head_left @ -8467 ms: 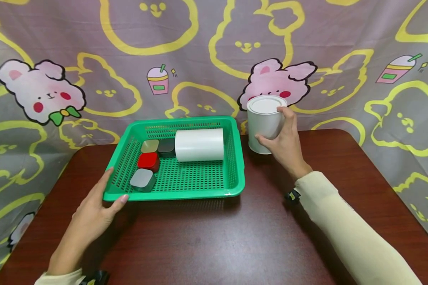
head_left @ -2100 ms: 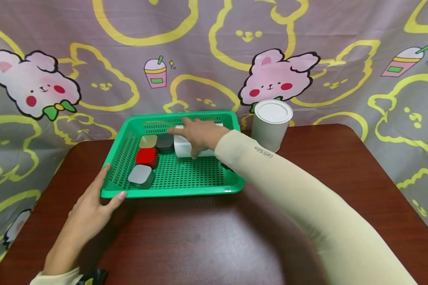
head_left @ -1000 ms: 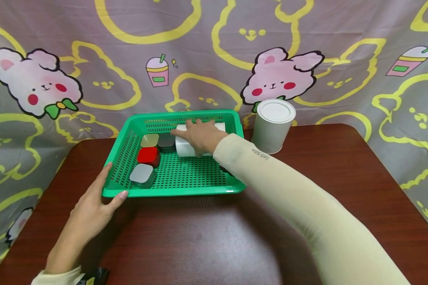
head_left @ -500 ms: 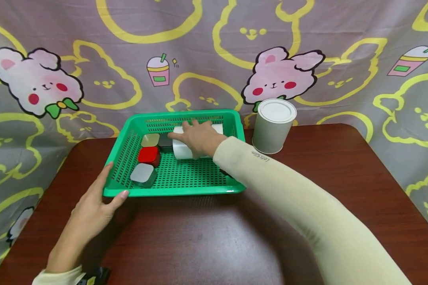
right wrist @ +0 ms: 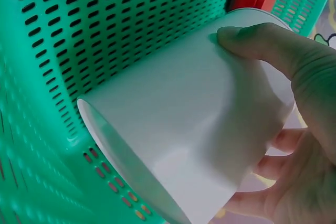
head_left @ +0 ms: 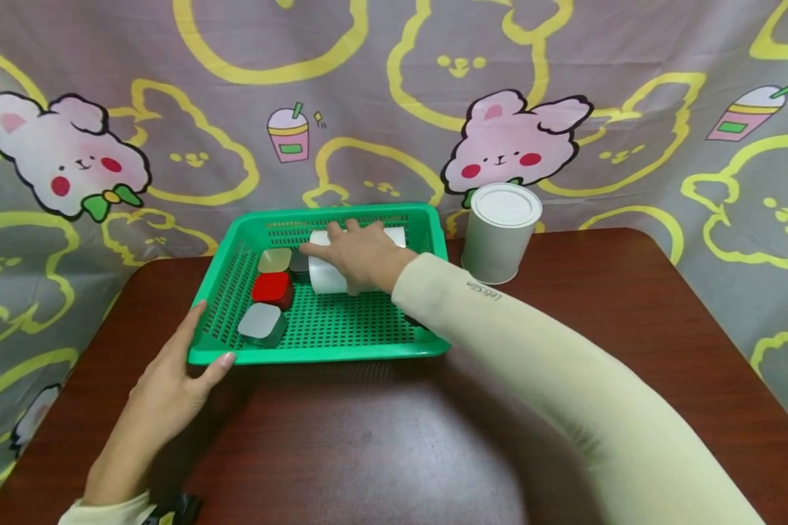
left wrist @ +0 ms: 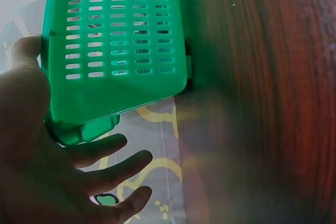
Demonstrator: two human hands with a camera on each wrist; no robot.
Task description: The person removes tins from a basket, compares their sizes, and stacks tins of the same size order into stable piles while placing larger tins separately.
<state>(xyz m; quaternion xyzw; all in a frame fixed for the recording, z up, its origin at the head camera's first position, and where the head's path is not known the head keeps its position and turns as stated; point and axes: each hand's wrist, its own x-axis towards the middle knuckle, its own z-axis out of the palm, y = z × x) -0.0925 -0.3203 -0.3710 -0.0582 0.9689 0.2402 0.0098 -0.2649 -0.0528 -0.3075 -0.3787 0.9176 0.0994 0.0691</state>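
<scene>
My right hand [head_left: 368, 255] grips a white can [head_left: 326, 278] that lies on its side in the green basket [head_left: 315, 355]. Seen from the right wrist, the thumb presses one side of this can [right wrist: 168, 114] and the fingers curl behind the other; its near end shows a recessed rim. At the basket's front left corner, my left hand [head_left: 160, 397] rests with the thumb over the front rim. The left wrist view shows that hand's fingers [left wrist: 118, 173] spread loosely below the corner of the basket [left wrist: 121, 95].
In the basket's left part sit rounded square boxes: a beige one [head_left: 275, 260], a dark one [head_left: 299, 267], a red one [head_left: 272, 289] and a grey one [head_left: 263, 323]. An upright lidded white can [head_left: 499, 240] stands right of the basket on the brown table [head_left: 368, 445], before a patterned curtain.
Earlier my right hand held the upright can at the right; it then moved onto the lying can. Over the last second that can has slid left within the basket. The left hand stays put.
</scene>
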